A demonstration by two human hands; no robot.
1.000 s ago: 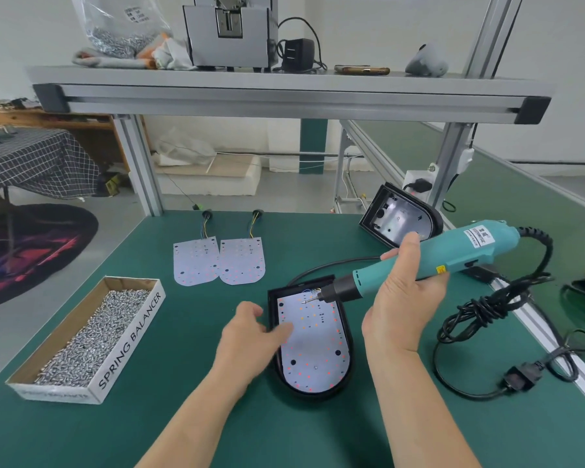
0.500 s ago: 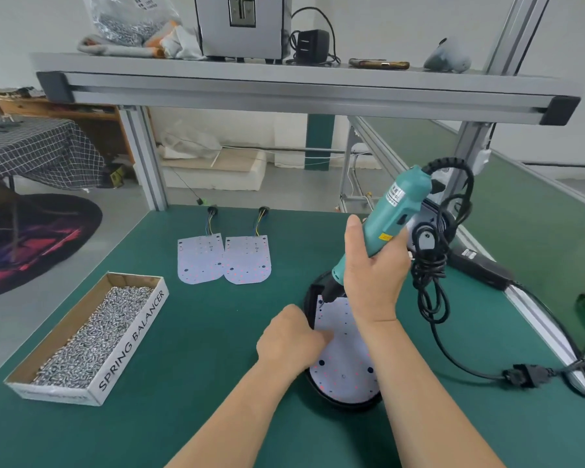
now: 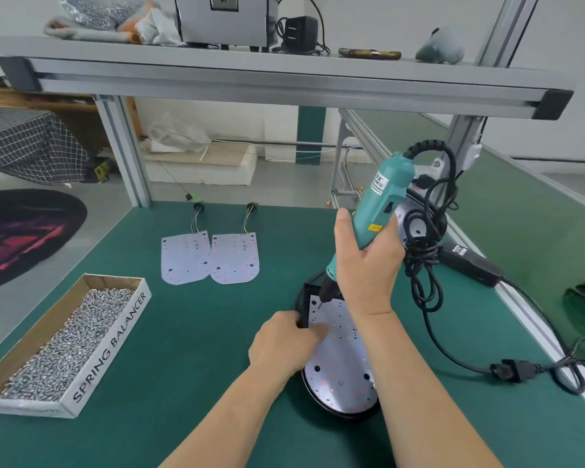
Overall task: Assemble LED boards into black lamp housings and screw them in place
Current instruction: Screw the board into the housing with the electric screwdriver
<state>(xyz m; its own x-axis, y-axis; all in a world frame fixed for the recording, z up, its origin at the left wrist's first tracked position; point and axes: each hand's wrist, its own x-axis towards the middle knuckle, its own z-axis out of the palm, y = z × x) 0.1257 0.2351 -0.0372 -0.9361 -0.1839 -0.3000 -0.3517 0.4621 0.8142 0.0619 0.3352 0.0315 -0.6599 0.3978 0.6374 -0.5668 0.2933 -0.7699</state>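
A black lamp housing [image 3: 308,292] lies on the green bench with a white LED board [image 3: 341,366] seated in it. My right hand [image 3: 365,261] grips a teal electric screwdriver [image 3: 382,204], held nearly upright with its bit on the board's far left corner. My left hand [image 3: 284,339] rests on the housing's left edge, its fingers curled over the rim and onto the board. Two loose LED boards [image 3: 210,258] with wire tails lie side by side farther back. A second housing [image 3: 419,228] is mostly hidden behind the screwdriver's cable.
A cardboard box of screws [image 3: 65,346] marked SPRING BALANCER sits at the left. The screwdriver's black cable and plug [image 3: 514,369] trail across the right side, by a black power adapter [image 3: 466,261]. An aluminium shelf [image 3: 250,79] spans overhead.
My right hand swung the screwdriver from nearly level to upright and set its bit on the board's far corner. My left hand closed onto the housing's left edge. The view shifted left.
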